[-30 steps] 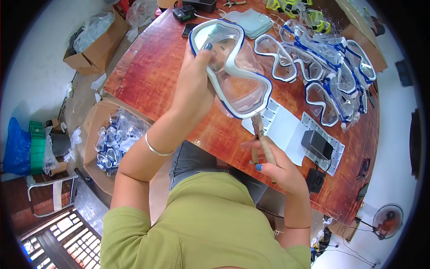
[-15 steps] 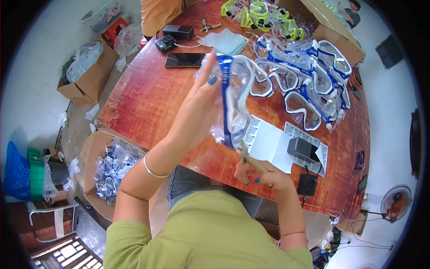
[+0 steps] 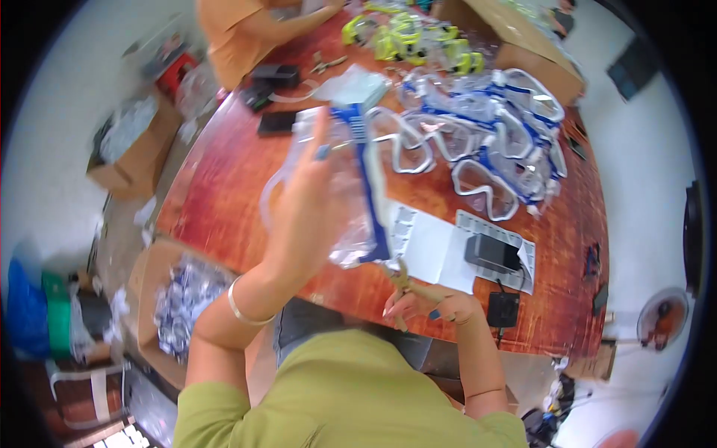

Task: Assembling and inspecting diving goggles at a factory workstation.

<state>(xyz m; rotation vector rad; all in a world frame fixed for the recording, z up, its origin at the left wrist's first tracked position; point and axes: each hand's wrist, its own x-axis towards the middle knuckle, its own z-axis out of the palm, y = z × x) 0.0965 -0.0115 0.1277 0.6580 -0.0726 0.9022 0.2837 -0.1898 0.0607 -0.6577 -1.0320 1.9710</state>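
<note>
My left hand (image 3: 302, 213) is wrapped round a clear diving mask (image 3: 371, 190) with a blue and white frame, holding it on edge above the table. In my right hand (image 3: 452, 308) is a pair of pliers (image 3: 405, 281) with beige handles. Their jaws are at the lower end of the mask; whether they grip it I cannot tell. A heap of similar blue and white masks (image 3: 515, 138) lies beyond, to the right. Parts of the mask are hidden behind my left hand and blurred.
White printed sheets (image 3: 426, 250) and a black box-shaped device (image 3: 489, 254) lie at the table's right front. Yellow masks (image 3: 403, 37), another pair of pliers (image 3: 326, 62) and a person in orange (image 3: 235, 37) are at the far side. A carton of clear-and-blue parts (image 3: 138, 295) stands at lower left.
The mask has turned and shifted a little left and down in my left hand, with the pliers following at its lower end. The other person's arm now reaches over the far table edge.
</note>
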